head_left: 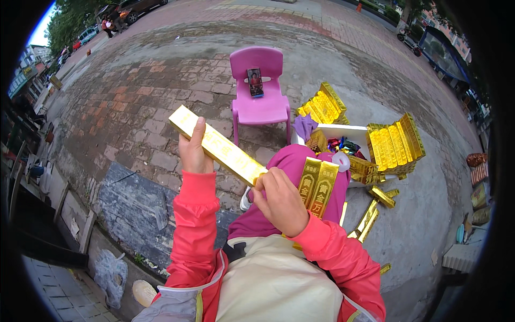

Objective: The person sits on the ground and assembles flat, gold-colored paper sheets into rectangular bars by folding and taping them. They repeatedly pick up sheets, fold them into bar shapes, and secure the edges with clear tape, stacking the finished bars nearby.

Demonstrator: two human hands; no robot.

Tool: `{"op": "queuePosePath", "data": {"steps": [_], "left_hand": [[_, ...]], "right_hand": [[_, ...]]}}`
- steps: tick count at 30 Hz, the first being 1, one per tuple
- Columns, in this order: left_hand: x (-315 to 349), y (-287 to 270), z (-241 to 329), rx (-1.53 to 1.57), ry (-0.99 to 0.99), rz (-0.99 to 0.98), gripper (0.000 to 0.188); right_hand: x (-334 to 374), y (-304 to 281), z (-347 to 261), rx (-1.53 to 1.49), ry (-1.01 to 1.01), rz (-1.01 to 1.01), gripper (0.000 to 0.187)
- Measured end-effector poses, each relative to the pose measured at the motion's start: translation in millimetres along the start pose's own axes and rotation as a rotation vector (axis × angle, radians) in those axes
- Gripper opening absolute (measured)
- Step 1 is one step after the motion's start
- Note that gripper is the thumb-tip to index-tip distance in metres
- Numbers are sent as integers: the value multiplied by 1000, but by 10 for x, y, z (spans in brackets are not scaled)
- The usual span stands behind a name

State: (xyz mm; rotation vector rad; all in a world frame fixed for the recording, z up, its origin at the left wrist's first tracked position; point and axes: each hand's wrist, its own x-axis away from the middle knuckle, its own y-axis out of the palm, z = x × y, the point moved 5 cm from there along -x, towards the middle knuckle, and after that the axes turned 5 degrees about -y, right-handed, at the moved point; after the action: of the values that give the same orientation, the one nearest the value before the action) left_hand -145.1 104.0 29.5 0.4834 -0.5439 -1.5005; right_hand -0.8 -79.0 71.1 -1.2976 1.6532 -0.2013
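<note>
A long, shiny gold paper box (220, 146) slants across in front of me, its far end up to the left. My left hand (195, 149) is closed around its upper part, thumb on top. At its lower right end my right hand (280, 202) pinches the box with bent fingers; what the fingertips do there is partly hidden. Two flat gold strips with dark printing (317, 188) lie side by side on my right thigh, in magenta trousers (279, 161). Next to them on the knee sits a white roll of tape (340, 160).
A pink plastic chair (263, 110) ahead holds a propped phone (255, 82). Right of my knee, a white box (343, 130) contains shiny coloured foil pieces. Stacked gold boxes (394, 145) and another gold pile (324, 104) stand around it. Loose gold boxes (367, 220) lie on the concrete.
</note>
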Motion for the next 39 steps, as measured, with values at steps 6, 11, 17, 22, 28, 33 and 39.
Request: {"op": "queuePosePath", "data": {"steps": [6, 11, 17, 22, 28, 33, 39], "left_hand": [[-66, -74, -22, 6, 14, -7, 26], [9, -6, -31, 52, -150, -87, 28], [771, 497, -449, 46, -567, -529, 48], [1215, 701, -1005, -80, -602, -640, 44], [1243, 684, -1494, -115, -599, -548, 44], [1306, 595, -1804, -627, -348, -568, 50], [1461, 540, -1854, -525, -424, -686, 50]], "right_hand": [[47, -83, -13, -131, 37, 29, 22], [-39, -382, 143, -189, 186, 211, 26], [-138, -1047, 399, 92, 82, 69, 37], [472, -1595, 597, -43, 343, 436, 18], [1171, -1069, 903, -133, 648, 308, 40], [1502, -597, 1021, -312, 731, 168, 65], [1551, -505, 1015, -128, 694, 121, 64]]}}
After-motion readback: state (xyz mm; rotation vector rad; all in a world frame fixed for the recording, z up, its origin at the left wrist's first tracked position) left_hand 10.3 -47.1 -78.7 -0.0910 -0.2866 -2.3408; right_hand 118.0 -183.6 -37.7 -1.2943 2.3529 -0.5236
